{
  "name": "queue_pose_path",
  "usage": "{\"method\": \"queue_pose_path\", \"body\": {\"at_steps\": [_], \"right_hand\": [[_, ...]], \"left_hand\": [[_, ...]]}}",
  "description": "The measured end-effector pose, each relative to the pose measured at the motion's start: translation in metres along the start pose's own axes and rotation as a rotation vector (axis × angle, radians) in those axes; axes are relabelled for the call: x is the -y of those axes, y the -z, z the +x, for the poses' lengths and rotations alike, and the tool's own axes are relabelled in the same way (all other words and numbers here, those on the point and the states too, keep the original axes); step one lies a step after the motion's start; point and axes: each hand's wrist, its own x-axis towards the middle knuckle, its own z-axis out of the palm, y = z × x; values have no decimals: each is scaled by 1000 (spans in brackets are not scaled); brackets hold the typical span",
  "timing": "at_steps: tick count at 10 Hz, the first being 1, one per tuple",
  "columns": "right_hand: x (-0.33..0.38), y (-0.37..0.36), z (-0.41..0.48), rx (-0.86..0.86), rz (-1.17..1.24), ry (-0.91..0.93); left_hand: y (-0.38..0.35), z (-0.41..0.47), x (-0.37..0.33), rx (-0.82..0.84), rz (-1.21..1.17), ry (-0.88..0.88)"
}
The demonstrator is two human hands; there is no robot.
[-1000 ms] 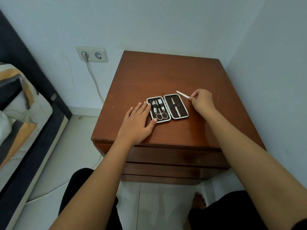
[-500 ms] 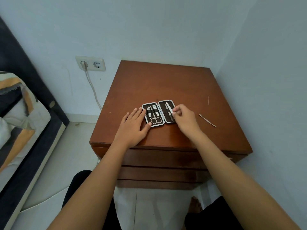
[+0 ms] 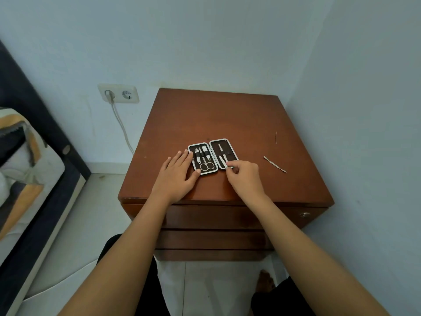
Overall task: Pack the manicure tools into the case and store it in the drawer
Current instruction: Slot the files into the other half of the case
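An open manicure case [image 3: 213, 142] with a white rim lies on the brown wooden nightstand [image 3: 218, 115]. Its left half holds scissors [image 3: 206, 165] and several small tools. My left hand [image 3: 176, 176] lies flat on the tabletop, fingertips against the case's left edge. My right hand [image 3: 245, 176] pinches the near end of a slim metal tool [image 3: 223, 161] lying in the case's right half beside another tool [image 3: 220, 148]. A thin double-ended metal tool [image 3: 275, 164] lies loose on the tabletop to the right.
Drawer fronts [image 3: 214, 216] sit shut below the tabletop, with a round lock [image 3: 304, 214] at the right. A wall socket [image 3: 118, 94] with a white cable is on the left wall. A bed [image 3: 25, 169] stands at the left. My knees and a foot show below.
My right hand carried the slim tool from the right of the case into its right half and now holds its near end there. My left hand stayed at the case's left edge.
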Motion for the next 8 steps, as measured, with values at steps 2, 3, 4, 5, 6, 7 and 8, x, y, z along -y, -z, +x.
{"method": "queue_pose_path", "body": {"at_steps": [2,3,4,5,6,7,8], "right_hand": [[6,0,-1,24,-98,26],[6,-2,-5,42,-148,71],[0,-4,-10,-17,-205,194],[-8,-5,-15,-50,-309,335],[-12,-8,-20,-38,-345,409],[-14,-11,-21,-22,-337,420],[-14,-12,-19,11,-334,401]], "left_hand": [[0,1,0,-7,0,-3],[-1,0,0,-11,0,-3],[-1,0,0,-15,-4,-3],[-2,1,0,-17,-5,-4],[-1,0,1,-19,-4,-4],[-2,0,1,-23,-4,-5],[-2,1,1,-22,-2,-5]]}}
